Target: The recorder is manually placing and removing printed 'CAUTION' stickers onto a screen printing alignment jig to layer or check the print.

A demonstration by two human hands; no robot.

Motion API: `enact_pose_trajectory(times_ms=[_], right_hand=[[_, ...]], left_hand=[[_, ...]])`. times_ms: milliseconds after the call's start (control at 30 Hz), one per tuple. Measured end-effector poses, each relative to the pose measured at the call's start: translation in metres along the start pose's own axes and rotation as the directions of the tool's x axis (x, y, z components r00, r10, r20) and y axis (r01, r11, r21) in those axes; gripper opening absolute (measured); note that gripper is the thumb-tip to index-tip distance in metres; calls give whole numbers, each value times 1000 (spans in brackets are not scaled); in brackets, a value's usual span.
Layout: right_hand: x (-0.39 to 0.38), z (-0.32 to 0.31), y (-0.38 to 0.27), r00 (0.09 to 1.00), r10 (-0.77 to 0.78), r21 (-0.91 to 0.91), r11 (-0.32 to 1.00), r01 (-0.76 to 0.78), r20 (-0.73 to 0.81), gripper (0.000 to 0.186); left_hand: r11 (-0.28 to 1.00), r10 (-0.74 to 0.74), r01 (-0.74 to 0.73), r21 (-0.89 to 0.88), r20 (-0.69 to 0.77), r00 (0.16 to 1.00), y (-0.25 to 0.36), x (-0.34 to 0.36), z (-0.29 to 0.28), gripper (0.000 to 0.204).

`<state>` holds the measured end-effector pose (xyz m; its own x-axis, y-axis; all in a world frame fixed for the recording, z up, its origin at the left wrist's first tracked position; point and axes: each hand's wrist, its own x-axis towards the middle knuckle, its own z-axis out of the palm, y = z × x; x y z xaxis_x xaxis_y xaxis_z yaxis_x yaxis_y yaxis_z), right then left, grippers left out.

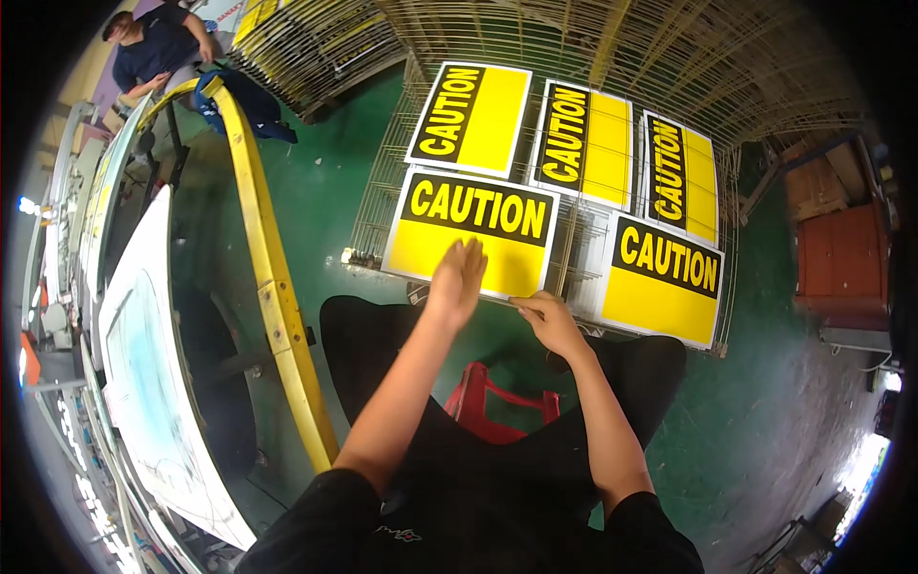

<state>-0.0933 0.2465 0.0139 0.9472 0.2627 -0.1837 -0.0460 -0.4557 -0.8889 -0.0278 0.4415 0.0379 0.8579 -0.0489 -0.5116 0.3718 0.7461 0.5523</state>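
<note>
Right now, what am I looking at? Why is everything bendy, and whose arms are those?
There is no machine here. The arms belong to a person wearing a camera on their head that looks down, and its wide lens bends straight edges near the rim. The left hand lies flat on a yellow and black sign. The right hand takes a grip on that sign's near edge. Four more signs like it lie around on a wire rack over the green floor. A red stool shows between the person's legs. A curved yellow rail runs on the left, and another person works far behind.
</note>
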Motion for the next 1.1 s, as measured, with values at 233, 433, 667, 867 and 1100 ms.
enact_pose_trajectory(times_ms=[233, 433, 667, 867, 1100], right_hand=[[10, 27, -16, 992, -111, -3, 994, 111, 62, 23], [7, 42, -33, 983, -178, 96, 979, 182, -45, 23], [42, 84, -228, 873, -487, 81, 869, 488, -34, 23], [35, 183, -459, 420, -884, 177, 456, 872, 207, 27], [44, 332, -577, 25, -888, 291, 177, 940, 459, 17]], left_hand=[[994, 106, -107, -20, -59, 993, 22, -153, -39, 50], [942, 271, -231, 245, -145, 951, 103, -234, -35, 36], [970, 197, -212, 118, 127, 972, 136, -275, -86, 41], [981, 176, -190, 35, 237, 956, 135, -273, -98, 41], [978, 195, -208, 18, 279, 940, 127, -261, -93, 41]])
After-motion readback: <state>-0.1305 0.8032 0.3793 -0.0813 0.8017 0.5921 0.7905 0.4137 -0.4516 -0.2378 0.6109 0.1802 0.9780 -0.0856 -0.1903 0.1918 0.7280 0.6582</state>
